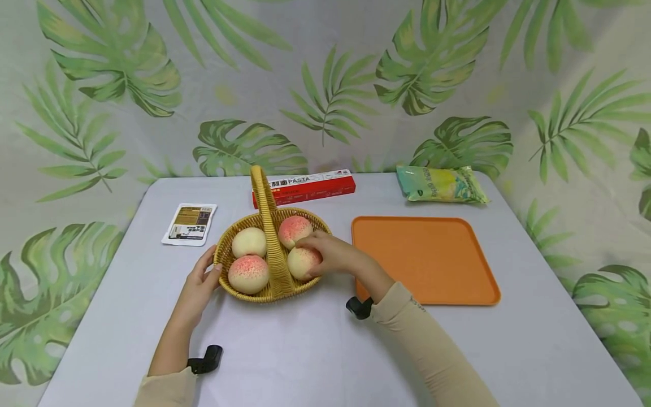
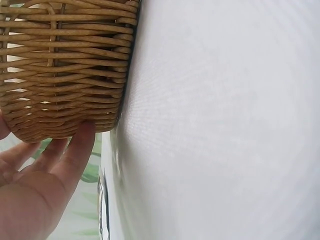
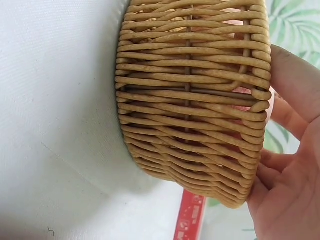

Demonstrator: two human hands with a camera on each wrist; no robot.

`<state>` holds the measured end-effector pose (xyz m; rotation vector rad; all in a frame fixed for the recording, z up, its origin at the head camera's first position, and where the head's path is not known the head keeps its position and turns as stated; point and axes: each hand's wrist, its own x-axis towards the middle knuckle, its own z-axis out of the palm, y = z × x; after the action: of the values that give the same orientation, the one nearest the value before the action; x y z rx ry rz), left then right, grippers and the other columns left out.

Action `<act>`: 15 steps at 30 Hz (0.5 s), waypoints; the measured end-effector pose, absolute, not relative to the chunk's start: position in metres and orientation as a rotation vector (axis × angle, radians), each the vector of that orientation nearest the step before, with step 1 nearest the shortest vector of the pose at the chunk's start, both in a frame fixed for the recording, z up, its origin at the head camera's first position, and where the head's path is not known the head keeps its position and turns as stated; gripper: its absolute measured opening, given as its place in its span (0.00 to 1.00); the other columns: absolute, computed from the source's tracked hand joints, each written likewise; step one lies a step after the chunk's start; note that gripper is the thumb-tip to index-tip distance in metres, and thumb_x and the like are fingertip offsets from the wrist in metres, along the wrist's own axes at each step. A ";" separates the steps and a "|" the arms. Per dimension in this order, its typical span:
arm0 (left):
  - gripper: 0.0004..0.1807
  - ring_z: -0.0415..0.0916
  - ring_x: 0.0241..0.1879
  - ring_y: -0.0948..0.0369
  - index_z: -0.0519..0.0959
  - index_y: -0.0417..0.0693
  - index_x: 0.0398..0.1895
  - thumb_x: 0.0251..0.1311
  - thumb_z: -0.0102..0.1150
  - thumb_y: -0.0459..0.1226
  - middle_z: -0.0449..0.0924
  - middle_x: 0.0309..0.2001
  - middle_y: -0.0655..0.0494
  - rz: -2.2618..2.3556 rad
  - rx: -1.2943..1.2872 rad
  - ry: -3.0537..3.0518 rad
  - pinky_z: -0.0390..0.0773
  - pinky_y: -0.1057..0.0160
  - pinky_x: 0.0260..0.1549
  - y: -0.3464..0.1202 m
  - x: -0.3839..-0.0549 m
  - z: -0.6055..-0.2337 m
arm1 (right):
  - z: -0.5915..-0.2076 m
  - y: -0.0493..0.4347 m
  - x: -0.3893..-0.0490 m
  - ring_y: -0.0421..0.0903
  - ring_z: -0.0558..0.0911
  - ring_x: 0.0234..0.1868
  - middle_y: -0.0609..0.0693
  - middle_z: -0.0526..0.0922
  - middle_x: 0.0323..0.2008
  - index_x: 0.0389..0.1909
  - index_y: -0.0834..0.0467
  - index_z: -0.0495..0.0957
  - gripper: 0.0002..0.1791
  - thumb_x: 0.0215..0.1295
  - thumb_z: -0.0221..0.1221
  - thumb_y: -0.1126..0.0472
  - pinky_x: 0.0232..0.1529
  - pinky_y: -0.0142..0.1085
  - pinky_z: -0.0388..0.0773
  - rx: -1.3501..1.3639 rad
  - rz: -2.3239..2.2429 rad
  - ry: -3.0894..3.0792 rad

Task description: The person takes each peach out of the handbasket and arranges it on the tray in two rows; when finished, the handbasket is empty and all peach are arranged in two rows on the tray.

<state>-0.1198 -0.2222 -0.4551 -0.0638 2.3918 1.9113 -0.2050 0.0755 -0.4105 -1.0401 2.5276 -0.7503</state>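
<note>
A wicker basket (image 1: 277,271) with an arched handle stands on the table and holds several peaches, such as the pink-topped peach (image 1: 248,275) at its front left. My left hand (image 1: 200,278) grips the basket's left end, thumb at the rim and fingers against the outer wall. In the left wrist view those fingertips (image 2: 86,129) lie on the weave. On the other side of the handle, my right hand (image 1: 330,253) reaches over the rim and holds a pale peach (image 1: 300,263) between thumb and fingers. This peach sits low in the basket, beside a pinker peach (image 1: 295,230).
An orange tray (image 1: 427,260) lies to the right of the basket. Behind the basket is a red and white pasta box (image 1: 315,189). A green and yellow packet (image 1: 441,184) lies at the back right, and a flat white packet (image 1: 190,224) at the left.
</note>
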 end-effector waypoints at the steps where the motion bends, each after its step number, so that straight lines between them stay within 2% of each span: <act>1: 0.30 0.58 0.60 0.46 0.42 0.54 0.71 0.69 0.38 0.42 0.45 0.67 0.41 1.913 -0.064 2.391 0.69 0.66 0.49 -0.222 -0.120 -0.455 | -0.410 0.075 -0.204 0.45 0.68 0.53 0.52 0.68 0.53 0.57 0.54 0.69 0.34 0.46 0.69 0.54 0.53 0.37 0.67 -1.037 -0.738 2.533; 9: 0.31 0.59 0.59 0.46 0.43 0.54 0.71 0.68 0.38 0.44 0.46 0.66 0.41 1.917 -0.064 2.395 0.70 0.71 0.47 -0.222 -0.119 -0.455 | -0.411 0.073 -0.203 0.45 0.69 0.54 0.50 0.72 0.53 0.57 0.56 0.69 0.33 0.48 0.66 0.55 0.53 0.38 0.66 -1.099 -0.694 2.561; 15: 0.31 0.59 0.59 0.47 0.43 0.54 0.71 0.68 0.39 0.43 0.47 0.66 0.41 1.927 -0.062 2.390 0.69 0.74 0.45 -0.221 -0.119 -0.455 | -0.415 0.075 -0.202 0.45 0.68 0.53 0.49 0.72 0.52 0.55 0.57 0.70 0.31 0.46 0.65 0.58 0.52 0.37 0.67 -1.131 -0.779 2.571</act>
<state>-0.1194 -0.2214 -0.4550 -0.0621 2.3904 1.9271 -0.2023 0.0751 -0.4151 -1.1311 2.5707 -0.7786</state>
